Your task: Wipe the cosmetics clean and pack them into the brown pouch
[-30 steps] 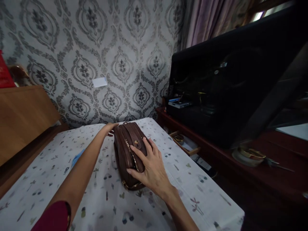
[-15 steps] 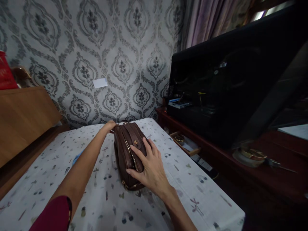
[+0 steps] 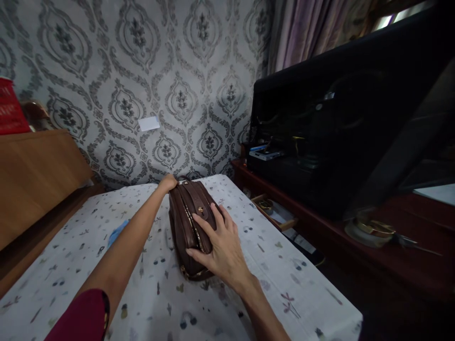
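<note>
A brown leather handbag [image 3: 181,220] lies on the patterned white cover, with a gold zip [image 3: 192,222] along its upper side and a flat strap with a gold stud down the middle. At its far end my left hand [image 3: 168,183] is closed on the bag's corner; the fingertips are hidden. My right hand [image 3: 223,248] rests on the near part of the bag, fingers spread. The thumb lies beside the zip and the fingers reach across towards the strap.
A crumpled blue cloth [image 3: 118,232] lies left of my left forearm. To the right, a dark red cabinet [image 3: 408,279] bears a large black screen [image 3: 330,123], a tape roll [image 3: 373,232] and a pulled-out drawer [image 3: 275,213]. A wooden headboard [image 3: 39,175] stands at the left.
My left hand has shifted slightly up and to the right, closer against the bag's far end. The right hand and the bag look almost unmoved.
</note>
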The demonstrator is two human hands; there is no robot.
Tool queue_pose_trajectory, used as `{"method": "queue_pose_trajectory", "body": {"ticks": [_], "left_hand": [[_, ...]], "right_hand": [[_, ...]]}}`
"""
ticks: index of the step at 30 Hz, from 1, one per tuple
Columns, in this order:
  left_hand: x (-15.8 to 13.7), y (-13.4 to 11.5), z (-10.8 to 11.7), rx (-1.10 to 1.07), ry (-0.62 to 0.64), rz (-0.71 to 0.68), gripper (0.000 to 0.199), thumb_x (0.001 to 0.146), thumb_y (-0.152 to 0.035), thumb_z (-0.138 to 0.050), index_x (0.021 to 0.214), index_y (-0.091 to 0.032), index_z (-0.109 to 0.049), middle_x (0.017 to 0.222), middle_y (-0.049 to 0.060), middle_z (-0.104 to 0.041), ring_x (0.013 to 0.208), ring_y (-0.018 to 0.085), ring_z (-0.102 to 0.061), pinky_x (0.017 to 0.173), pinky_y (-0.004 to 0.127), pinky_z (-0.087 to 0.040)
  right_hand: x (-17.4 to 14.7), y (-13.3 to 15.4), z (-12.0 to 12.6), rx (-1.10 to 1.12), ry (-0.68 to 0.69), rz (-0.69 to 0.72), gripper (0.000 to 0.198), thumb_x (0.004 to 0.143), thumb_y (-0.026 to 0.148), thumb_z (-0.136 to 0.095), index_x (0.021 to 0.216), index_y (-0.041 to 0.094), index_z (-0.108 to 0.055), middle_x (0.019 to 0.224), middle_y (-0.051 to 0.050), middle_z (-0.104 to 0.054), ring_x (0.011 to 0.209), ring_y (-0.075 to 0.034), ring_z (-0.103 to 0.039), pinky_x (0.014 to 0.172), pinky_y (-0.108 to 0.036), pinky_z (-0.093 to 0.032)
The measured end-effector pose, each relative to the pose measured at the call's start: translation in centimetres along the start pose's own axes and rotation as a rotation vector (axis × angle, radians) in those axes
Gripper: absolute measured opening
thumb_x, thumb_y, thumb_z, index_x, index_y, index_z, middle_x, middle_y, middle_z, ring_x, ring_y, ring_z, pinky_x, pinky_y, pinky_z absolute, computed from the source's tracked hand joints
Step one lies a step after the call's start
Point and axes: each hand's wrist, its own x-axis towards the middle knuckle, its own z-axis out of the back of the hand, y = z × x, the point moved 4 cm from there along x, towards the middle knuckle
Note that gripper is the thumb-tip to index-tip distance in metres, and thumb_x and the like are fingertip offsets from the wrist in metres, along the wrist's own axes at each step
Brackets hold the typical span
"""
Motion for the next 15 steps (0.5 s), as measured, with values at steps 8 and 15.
{"method": "queue_pose_trajectory", "body": {"ticks": [8,15], "left_hand": [[0.1,1.3,-0.2,-0.023,-0.179,-0.060,0.039,0.094,-0.038,-0.062,0.126,-0.017,-0.058,0.127,0.010,-0.061,0.110,0.024,-0.063,0.091,0.045,-0.056],[0.2,1.9,-0.4,-0.122,-0.214,-0.082,0.039,0.094,-0.038,-0.062,0.126,-0.017,-0.059,0.126,0.009,-0.061,0.109,0.024,-0.063,0.091,0.044,-0.056]], "right_hand": [[0.0,0.2,0.2,0.009,0.009,-0.010,0.073,0.072,0.056,-0.080,0.137,0.031,-0.059,0.157,-0.018,-0.033,0.145,-0.044,-0.026,0.107,-0.064,-0.037],[0.3,0.5,0.8,0.007,0.092,-0.058,0.071,0.072,0.057,-0.080,0.135,0.030,-0.060,0.158,-0.018,-0.033,0.147,-0.044,-0.024,0.109,-0.065,-0.035]]}}
